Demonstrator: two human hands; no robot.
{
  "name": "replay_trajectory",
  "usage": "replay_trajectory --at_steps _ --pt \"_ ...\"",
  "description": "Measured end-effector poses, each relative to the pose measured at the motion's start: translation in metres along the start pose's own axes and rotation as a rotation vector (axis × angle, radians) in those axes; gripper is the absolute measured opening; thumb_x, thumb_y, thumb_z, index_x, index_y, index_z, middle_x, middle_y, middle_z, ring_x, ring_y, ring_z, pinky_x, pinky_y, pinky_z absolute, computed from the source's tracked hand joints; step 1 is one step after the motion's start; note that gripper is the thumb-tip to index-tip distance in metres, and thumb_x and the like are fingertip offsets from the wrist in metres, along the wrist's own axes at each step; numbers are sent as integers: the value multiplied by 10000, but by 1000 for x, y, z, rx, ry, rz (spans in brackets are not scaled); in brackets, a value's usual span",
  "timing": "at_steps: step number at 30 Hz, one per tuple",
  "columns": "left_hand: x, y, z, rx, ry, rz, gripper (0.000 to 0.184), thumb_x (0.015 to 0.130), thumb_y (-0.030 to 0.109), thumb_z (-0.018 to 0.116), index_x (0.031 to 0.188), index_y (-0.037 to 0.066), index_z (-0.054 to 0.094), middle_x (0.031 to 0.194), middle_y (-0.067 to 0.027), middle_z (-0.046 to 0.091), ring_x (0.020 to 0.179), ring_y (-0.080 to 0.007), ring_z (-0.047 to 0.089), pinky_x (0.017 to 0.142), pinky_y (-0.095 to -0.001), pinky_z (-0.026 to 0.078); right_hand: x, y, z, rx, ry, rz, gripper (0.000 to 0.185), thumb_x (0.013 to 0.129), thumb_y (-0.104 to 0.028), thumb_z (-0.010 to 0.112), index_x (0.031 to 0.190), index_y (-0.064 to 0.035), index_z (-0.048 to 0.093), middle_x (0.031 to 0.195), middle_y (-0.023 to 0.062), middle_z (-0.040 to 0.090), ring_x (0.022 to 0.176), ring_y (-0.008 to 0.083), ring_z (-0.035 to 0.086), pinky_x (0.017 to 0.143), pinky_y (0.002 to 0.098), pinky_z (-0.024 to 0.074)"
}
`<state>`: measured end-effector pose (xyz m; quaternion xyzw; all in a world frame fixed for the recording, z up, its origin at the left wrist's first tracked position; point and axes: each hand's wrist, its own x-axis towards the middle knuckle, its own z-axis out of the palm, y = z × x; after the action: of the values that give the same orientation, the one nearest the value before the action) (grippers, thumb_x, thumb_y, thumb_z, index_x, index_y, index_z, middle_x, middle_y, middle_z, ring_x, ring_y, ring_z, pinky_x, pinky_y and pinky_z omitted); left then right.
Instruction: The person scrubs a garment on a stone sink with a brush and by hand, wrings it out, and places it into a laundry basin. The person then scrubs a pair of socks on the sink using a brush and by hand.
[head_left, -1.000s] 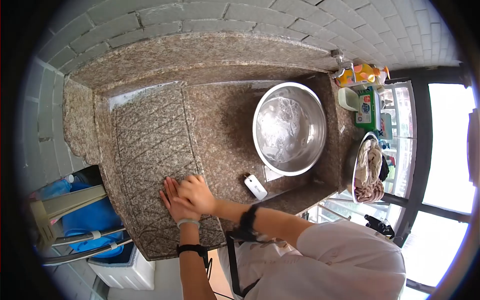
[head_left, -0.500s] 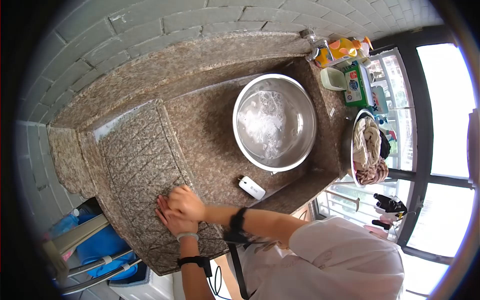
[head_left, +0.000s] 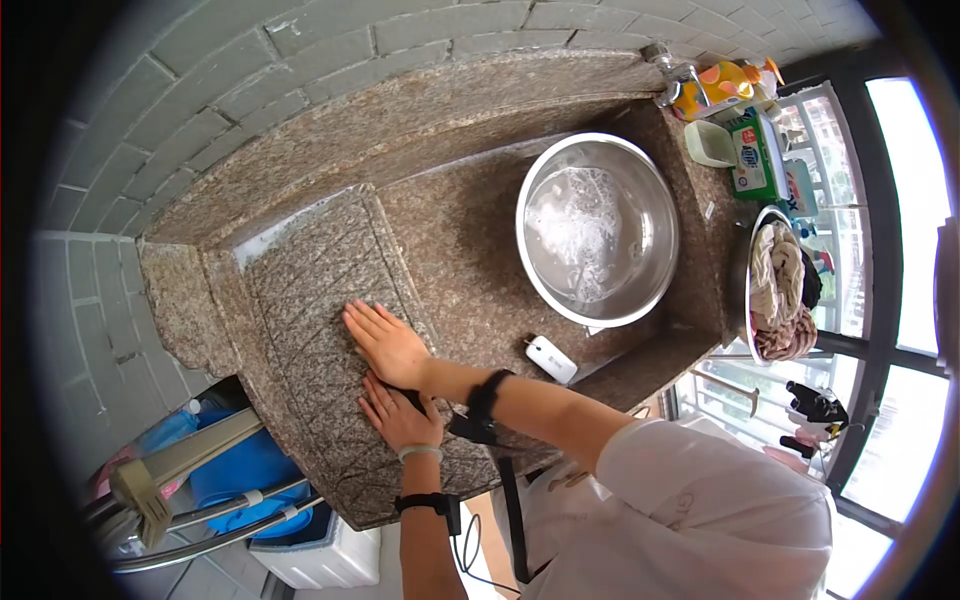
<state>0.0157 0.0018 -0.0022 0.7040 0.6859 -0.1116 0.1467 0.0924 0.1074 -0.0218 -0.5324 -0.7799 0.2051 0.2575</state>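
Observation:
On the ridged stone washboard slab [head_left: 310, 270], my right hand [head_left: 393, 350] lies flat with its fingers stretched out and nothing visible in it. Just below it, my left hand [head_left: 405, 418] rests on the same slab, fingers spread. A small dark patch shows between my right wrist and my left hand; I cannot make out what it is. Both wrists wear black bands. In the stone sink basin [head_left: 455, 230] beside the slab stands a steel basin [head_left: 665, 255] with sudsy water. A white device [head_left: 551, 359] lies near the sink's front edge.
By the tap [head_left: 672, 75] stand an orange bottle [head_left: 715, 90], a pale green container [head_left: 709, 144] and a green box [head_left: 752, 157]. Another basin [head_left: 754, 330] holds piled clothes [head_left: 780, 290]. A blue bucket [head_left: 235, 475] and metal rails [head_left: 225, 540] are at lower left.
My right hand was closed on top of my left hand; it has opened and moved up the slab, flat. My left hand now lies uncovered below it. The view has shifted slightly.

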Motion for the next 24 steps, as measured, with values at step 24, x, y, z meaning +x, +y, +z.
replay_trajectory --at_steps 24 --pt "0 3 -3 -101 85 21 740 850 368 444 1379 -111 250 1500 -210 162 1413 -298 92 1141 -447 31 -63 32 -58 292 -323 -86 331 795 -251 675 1062 -115 534 1166 102 535 1172 309 469 1014 438 339"
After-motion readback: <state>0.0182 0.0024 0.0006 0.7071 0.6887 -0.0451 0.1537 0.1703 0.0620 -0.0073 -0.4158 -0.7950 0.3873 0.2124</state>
